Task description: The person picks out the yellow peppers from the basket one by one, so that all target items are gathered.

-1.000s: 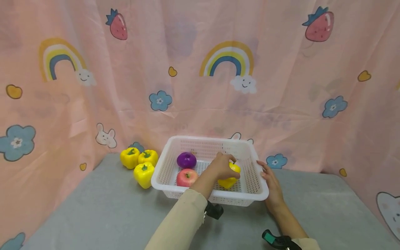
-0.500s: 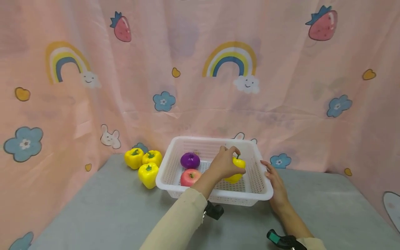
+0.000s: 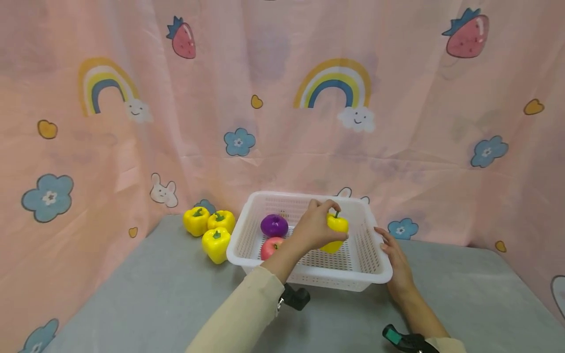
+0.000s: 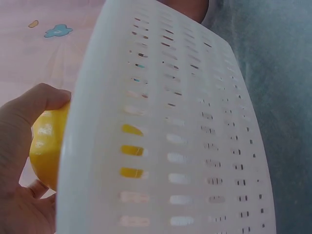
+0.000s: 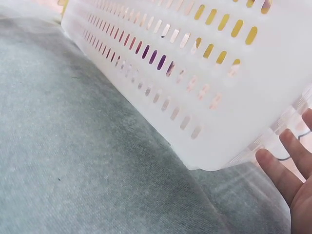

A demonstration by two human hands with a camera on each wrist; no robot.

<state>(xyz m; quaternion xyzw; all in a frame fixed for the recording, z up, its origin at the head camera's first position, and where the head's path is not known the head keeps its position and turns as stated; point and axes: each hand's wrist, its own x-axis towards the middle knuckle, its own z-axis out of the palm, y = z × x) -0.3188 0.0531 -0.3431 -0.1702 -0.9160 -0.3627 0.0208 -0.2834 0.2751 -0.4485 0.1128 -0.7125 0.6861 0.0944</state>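
In the head view my left hand (image 3: 315, 226) pinches a yellow bell pepper (image 3: 337, 224) by its upper part, over the right half of a white plastic basket (image 3: 273, 268). The left wrist view shows thumb and fingers round that yellow pepper (image 4: 46, 146), partly hidden by the basket wall (image 4: 156, 122). At the basket's right end, my right hand (image 3: 399, 267) touches the outside with its fingers extended. Inside, on the left, lie a round purple vegetable (image 3: 274, 226) and a red apple (image 3: 270, 248), the apple partly covered by my left arm.
To the left of the basket, several yellow bell peppers (image 3: 216, 245) stand grouped on the grey tabletop (image 3: 154, 294). A pink printed curtain (image 3: 282, 147) hangs behind the table.
My left hand has raised the yellow bell pepper from low in the basket. My right hand stays at the basket's right end. The head view has shifted slightly left.
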